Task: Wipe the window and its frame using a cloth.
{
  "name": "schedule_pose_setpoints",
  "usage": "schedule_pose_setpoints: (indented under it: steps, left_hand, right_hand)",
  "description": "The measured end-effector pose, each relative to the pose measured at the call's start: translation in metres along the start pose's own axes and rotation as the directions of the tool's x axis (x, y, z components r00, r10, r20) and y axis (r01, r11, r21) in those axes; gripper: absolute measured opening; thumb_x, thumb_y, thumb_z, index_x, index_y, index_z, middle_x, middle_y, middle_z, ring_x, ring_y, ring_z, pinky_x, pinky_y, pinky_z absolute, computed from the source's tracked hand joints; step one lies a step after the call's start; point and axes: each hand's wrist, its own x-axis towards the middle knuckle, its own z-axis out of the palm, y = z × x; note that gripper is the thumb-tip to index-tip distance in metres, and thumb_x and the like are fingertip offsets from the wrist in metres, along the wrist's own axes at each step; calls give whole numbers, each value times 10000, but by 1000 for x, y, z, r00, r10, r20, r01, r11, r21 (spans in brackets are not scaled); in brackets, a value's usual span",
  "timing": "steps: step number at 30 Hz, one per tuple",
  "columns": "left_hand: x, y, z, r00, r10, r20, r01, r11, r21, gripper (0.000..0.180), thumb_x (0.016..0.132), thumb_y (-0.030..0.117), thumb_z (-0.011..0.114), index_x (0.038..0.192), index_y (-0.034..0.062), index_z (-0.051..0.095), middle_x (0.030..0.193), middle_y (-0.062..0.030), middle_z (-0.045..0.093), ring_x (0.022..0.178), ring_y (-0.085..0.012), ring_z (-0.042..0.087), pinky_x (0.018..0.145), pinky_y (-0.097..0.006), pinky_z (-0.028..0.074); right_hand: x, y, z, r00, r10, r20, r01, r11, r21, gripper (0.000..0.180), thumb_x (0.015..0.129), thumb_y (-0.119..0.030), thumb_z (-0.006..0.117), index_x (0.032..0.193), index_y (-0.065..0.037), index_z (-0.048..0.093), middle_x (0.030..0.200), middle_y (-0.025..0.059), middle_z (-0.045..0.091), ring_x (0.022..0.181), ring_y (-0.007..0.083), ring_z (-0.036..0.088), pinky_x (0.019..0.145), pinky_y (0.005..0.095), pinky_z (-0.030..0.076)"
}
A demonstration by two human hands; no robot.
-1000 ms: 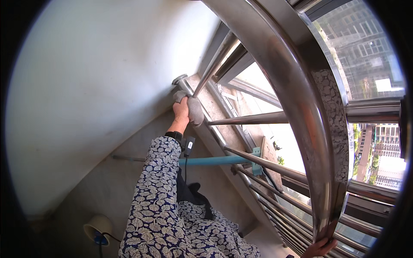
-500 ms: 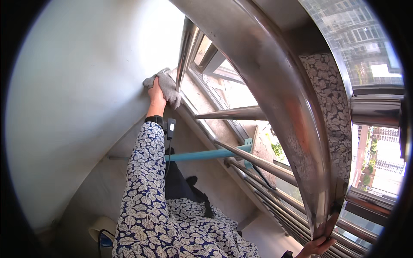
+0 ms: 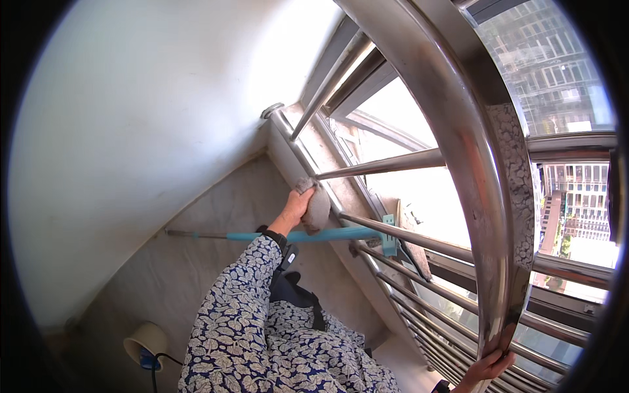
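My left hand is closed round a bunched grey cloth. It presses the cloth against the low metal rail at the foot of the railing, near where a bar joins it. At the lower right, my right hand has its fingers wrapped about the end of the wide, shiny metal handrail. Just beneath the cloth, a turquoise pole runs across from the wall side to the railing, where a turquoise bracket-like head sits among the bars.
Several metal bars run outward beneath the handrail, with a window frame and buildings beyond. A pale wall rises on the left. On the grey floor stands a cream container with something blue and a dark cable.
My left hand has slid the cloth along the low rail, away from the wall corner and toward me. The view has shifted a little; my right hand stays on the handrail.
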Motion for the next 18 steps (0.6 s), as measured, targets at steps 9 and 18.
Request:
schedule_pose_setpoints:
  steps: [9,18]
  left_hand:
    - [89,80,-52,791,529,-306,-405,829,385,316,759,242,647,930,-23,628,858,-190,661,798,-308,640,733,-370,487]
    - [27,77,3,797,569,200,-433,309,847,449,669,178,714,1069,71,540,1054,-116,571,1008,-324,528,840,-425,466]
  right_hand:
    - [-2,-3,7,996,88,-13,-85,987,135,294,933,-120,440,1122,102,478,989,196,518,917,314,507,816,413,412]
    - [-6,-18,-6,961,275,31,-277,953,125,315,887,-74,400,1131,94,505,1064,211,545,969,323,542,814,430,445]
